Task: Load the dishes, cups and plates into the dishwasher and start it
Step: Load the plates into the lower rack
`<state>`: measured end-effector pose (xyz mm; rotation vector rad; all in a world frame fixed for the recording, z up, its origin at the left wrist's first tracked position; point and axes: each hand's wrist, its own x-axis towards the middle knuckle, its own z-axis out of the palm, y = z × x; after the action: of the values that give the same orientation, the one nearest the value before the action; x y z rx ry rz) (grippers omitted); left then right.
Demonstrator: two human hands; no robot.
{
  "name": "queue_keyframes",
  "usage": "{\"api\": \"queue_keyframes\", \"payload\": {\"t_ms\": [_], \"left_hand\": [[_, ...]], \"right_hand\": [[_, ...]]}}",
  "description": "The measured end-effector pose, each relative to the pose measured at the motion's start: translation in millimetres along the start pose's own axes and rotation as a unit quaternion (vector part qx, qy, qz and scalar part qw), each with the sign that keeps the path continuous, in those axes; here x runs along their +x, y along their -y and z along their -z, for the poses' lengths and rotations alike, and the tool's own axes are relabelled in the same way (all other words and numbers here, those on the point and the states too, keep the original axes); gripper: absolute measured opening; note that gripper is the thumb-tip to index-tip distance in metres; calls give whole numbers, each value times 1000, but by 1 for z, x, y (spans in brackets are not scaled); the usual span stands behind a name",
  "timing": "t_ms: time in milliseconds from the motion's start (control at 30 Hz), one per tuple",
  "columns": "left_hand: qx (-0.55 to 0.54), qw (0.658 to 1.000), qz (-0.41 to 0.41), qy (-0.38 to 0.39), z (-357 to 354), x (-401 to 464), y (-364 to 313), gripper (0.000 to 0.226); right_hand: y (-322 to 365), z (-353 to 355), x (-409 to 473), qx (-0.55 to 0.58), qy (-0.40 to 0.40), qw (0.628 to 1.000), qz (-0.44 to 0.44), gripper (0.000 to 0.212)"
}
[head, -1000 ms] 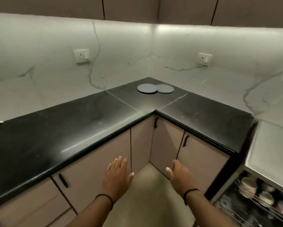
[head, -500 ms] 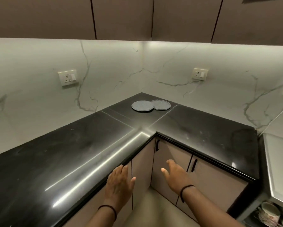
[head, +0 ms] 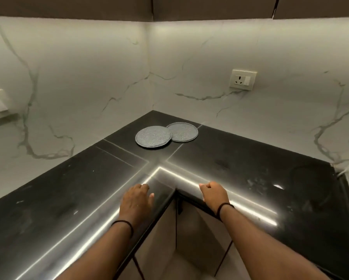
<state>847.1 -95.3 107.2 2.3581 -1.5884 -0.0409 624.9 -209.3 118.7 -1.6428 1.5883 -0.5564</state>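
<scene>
Both hands, left (head: 136,203) and right (head: 215,194), hover over the counter (head: 250,168) edge, fingers loosely curled on nothing (two plates (head: 153,136) sit well beyond).

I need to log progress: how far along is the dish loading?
Done: nothing visible; no dishwasher in view. In hand: nothing; left hand and right hand hover over the counter edge. Left: two grey plates in the corner to load, then starting.

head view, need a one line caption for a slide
Both hands, left and right, empty above a black corner countertop; two grey plates overlap near the wall.
</scene>
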Motion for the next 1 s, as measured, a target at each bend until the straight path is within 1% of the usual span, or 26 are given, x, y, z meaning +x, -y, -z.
{"api": "queue_keyframes", "payload": {"t_ms": [33, 100, 200, 267, 333, 400, 500, 567, 600, 667, 733, 800, 833, 900, 933, 1000], "left_hand": [[6, 1000, -6, 7, -3, 22, -3, 30], [11, 1000, -20, 19, -9, 65, -8, 30], [3, 999, -24, 20, -17, 126, -11, 32], [-4, 999, -15, 36, -33, 171, -9, 32], [-8, 999, -14, 39, -48, 213, -6, 31], [-8, 999, -21, 38, -63, 254, 0, 33], [6, 998, -50, 35, -89, 313, 19, 47], [30, 996, -71, 36, -102, 341, 28, 54], [42, 996, -76, 37, -110, 353, 33, 54], [68, 994, -86, 28, -122, 370, 41, 43], [83, 990, -115, -8, -130, 379, 45, 27], [95, 980, -172, -36, -137, 385, 43, 10], [104, 971, -212, -44, -140, 386, 39, 11], [114, 956, -266, -55, -143, 386, 28, 23], [114, 954, -272, -52, -143, 384, 26, 25], [115, 954, -272, -57, -144, 382, 20, 25]], "right_hand": [[3, 0, 19, 20, -4, 1000, -15, 34], [11, -4, 55, 17, -5, 1000, -20, 31], [29, -10, 99, -73, 2, 997, 27, 23], [34, -24, 135, -126, -1, 991, 46, 17], [40, -35, 168, -140, 0, 989, 50, 28], [49, -50, 210, -181, 17, 981, 67, 39], [68, -78, 285, -266, 30, 953, 141, 48], [77, -91, 322, -287, 16, 941, 178, 50], [78, -99, 340, -294, 14, 938, 183, 51], [79, -111, 370, -306, 13, 933, 190, 50], [74, -120, 389, -322, 13, 924, 204, 42], [65, -123, 393, -333, -7, 917, 220, 28], [60, -122, 390, -327, -26, 918, 224, 23], [50, -115, 380, -331, -58, 913, 233, 14], [45, -113, 373, -336, -67, 909, 237, 12], [32, -102, 358, -343, -73, 906, 236, 16]]}}
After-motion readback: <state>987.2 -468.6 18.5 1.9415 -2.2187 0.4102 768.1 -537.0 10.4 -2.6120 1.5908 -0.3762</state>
